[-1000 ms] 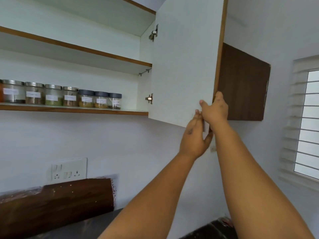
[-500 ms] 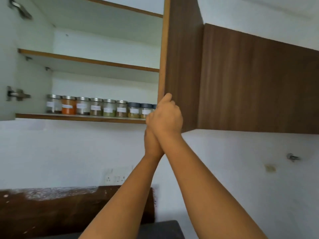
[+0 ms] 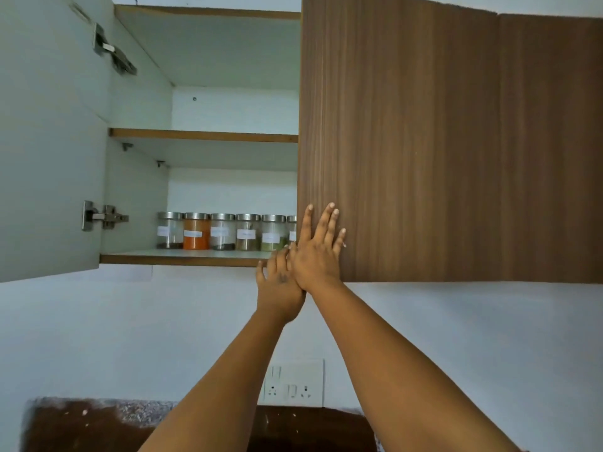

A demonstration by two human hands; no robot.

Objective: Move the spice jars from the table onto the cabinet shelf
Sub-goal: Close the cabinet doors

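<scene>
Spice jars [image 3: 228, 231] stand in a single row on the lowest cabinet shelf [image 3: 182, 258]: squat, round, clear containers with brushed metal lids and small white paper labels whose writing is too blurred to read. One holds bright orange powder, one a green powder, the others duller brown or grey contents at the bottom. Five show whole; a sixth is cut off at the edge of the right cabinet door [image 3: 391, 141].

That door is flat board faced in dark wood-grain laminate with fine vertical streaks. The cabinet inside is smooth pale laminate with brown edging on the shelves, and the left cabinet door [image 3: 49, 141] stands swung outward, its pale inner face carrying metal hinges [image 3: 104, 216].

The jars lie to the left of both hands, at about fingertip height, the nearest one just beside the right hand's fingers and partly behind the door edge.

The right hand [image 3: 318, 252] is spread flat, fingers extended, palm pressed against the lower left corner of the wood-grain door, holding nothing. The left hand [image 3: 280, 285] sits just below and left of it, touching it, fingers loosely extended upward near the front edge of the shelf, also holding nothing.

A white switch plate [image 3: 293, 383] is set in the plain wall below.
</scene>
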